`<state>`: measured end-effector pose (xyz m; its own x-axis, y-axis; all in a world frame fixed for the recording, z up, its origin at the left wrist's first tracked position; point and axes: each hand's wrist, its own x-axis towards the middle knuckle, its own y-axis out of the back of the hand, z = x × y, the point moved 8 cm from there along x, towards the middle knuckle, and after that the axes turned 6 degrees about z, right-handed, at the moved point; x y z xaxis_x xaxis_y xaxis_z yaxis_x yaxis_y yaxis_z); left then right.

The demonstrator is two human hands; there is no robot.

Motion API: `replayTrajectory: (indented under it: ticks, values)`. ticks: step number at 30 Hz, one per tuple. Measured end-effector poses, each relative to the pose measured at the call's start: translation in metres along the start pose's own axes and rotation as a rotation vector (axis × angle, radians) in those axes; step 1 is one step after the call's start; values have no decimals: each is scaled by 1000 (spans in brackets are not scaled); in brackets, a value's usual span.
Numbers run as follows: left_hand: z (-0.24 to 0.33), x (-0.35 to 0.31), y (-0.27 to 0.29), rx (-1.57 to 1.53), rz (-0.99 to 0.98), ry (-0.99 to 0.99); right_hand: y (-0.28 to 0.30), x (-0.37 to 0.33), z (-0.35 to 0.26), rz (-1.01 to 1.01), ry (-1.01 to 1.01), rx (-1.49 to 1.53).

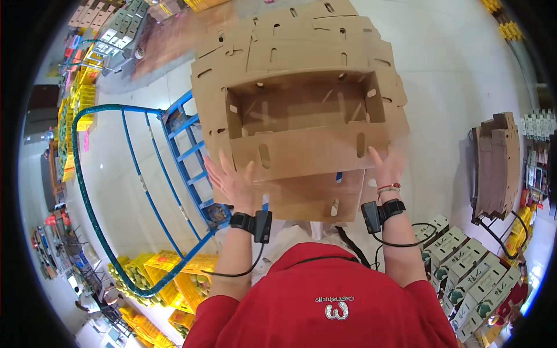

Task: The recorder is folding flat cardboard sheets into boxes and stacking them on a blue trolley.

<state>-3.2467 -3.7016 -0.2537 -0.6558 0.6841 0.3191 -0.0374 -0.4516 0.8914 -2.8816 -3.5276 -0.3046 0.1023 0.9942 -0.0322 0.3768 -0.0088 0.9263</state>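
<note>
1. Work item: an open-topped brown cardboard box [312, 149] sits in front of the person, on a stack of flattened cardboard blanks [301, 43]. Elongated slots pierce its near panel.
2. Left hand [231, 178]: fingers spread wide, positioned at the box's near left corner.
3. Right hand [387, 167]: thumb raised at the near right corner, beside a slot. Fingers are blurred; whether they grip the box cannot be determined.
4. Wrists: each carries a black strapped device [263, 226] with a cable. A red bracelet [389, 188] encircles the right wrist.
5. Left side: a blue tubular cart [188, 152] adjoins the stack; yellow crates [168, 268] stand near its curved handle [81, 174].
6. Right side: brown cardboard [496, 168] is stacked near rows of white printed cartons [473, 275].
</note>
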Motion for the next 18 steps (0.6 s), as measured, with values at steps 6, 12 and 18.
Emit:
replayTrajectory:
  ticks: [6, 12, 18]
  values:
    - [70, -22, -41, 280, -403, -975, -9, -14, -76, -322, 796, -222]
    - [80, -26, -52, -24, -736, -676, -10, -49, -85, -475, 977, -216]
    - [55, -93, -75, 118, -714, -820, -58, -102, -55, -481, 973, -377]
